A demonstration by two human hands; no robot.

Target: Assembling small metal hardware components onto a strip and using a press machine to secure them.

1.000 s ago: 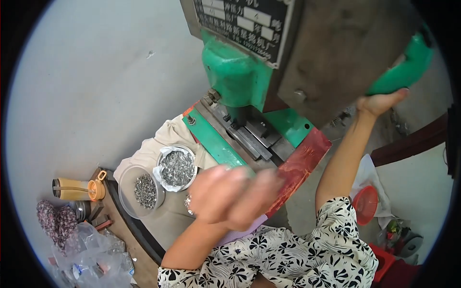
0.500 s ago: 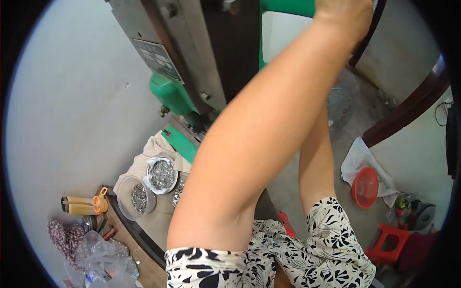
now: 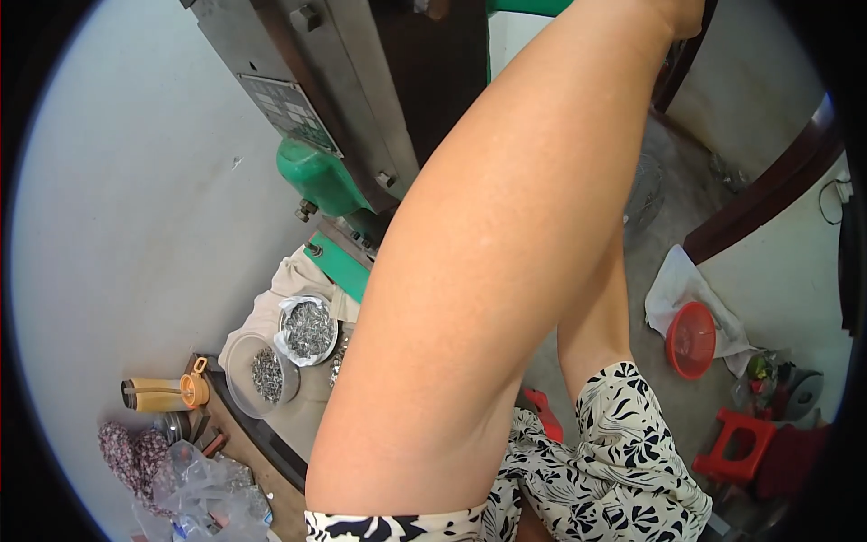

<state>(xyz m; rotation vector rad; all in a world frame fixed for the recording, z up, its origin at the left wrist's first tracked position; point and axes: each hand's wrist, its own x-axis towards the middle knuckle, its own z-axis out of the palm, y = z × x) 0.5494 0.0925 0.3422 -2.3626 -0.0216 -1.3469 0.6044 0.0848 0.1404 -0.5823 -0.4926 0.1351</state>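
Tall machine (image 3: 352,99): there it stands, far side, left of centre, grey metal and green paint; its long axis slants from far left toward near right, and my left forearm (image 3: 506,208) cuts across its right side.
Green housing (image 3: 312,172): rounded, sitting low on the machine's left flank, just beyond the green base (image 3: 339,266).
Left hand (image 3: 682,14): up at the far edge, right of the machine, only the wrist end showing; fingers spread or closed, holding or not, I can't tell.
Right hand: out of sight, with my right forearm (image 3: 591,334) running far and slipping behind the left one; its grip I can't tell either.
Lined bowl (image 3: 287,346): left of my left forearm, round, white lining crumpled over the rim, and it's full of slim shiny metal pieces.
Clear tub (image 3: 239,384): just beside the bowl, nearer and to the left, small grey metal bits heaped toward its right side.
Third heap (image 3: 338,361): more shiny metal, right of the tub, mostly hidden by my arm.
Table (image 3: 280,488): bowl and tub rest over here on beige cloth (image 3: 266,312); farther left, a bottle (image 3: 158,394) of yellowish liquid has its orange end toward the right.
Red bowl (image 3: 674,352): away right, beside a white sheet (image 3: 673,280), with a red stool (image 3: 722,465) nearer me.
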